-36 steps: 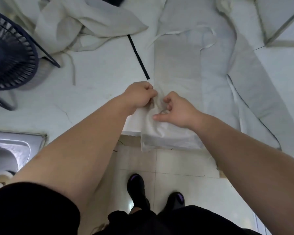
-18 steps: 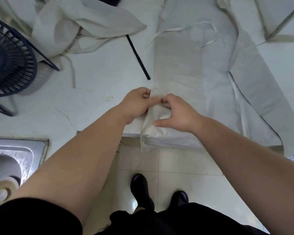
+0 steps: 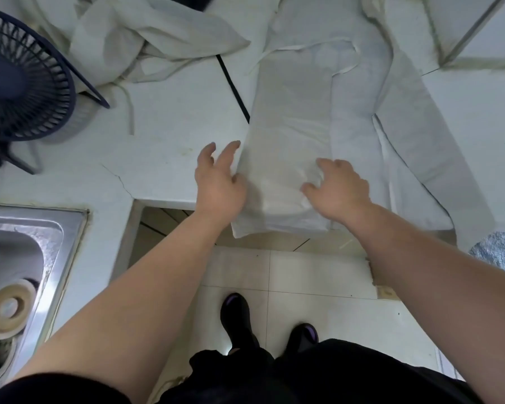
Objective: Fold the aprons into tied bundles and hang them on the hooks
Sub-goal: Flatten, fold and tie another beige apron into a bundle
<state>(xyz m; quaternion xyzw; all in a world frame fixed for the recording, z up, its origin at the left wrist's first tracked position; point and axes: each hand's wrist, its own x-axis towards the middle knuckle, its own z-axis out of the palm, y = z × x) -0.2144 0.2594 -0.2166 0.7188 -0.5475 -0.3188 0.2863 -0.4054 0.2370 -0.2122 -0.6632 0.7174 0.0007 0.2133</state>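
The pale grey folded apron (image 3: pixel 292 135) lies as a long narrow strip on the white counter (image 3: pixel 169 135), its near end drooping just over the counter's edge and its neck strap (image 3: pixel 303 48) looped at the far end. The left hand (image 3: pixel 219 185) is open with fingers spread, touching the strip's left edge. The right hand (image 3: pixel 340 188), also open, rests spread on the wrinkled near part. A crumpled apron (image 3: pixel 146 39) lies heaped at the far left, near a dark fan (image 3: pixel 21 80).

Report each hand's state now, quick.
Left hand: open, fingers spread, at the left edge of the folded apron.
Right hand: open, fingers resting on the folded apron, gripping nothing.
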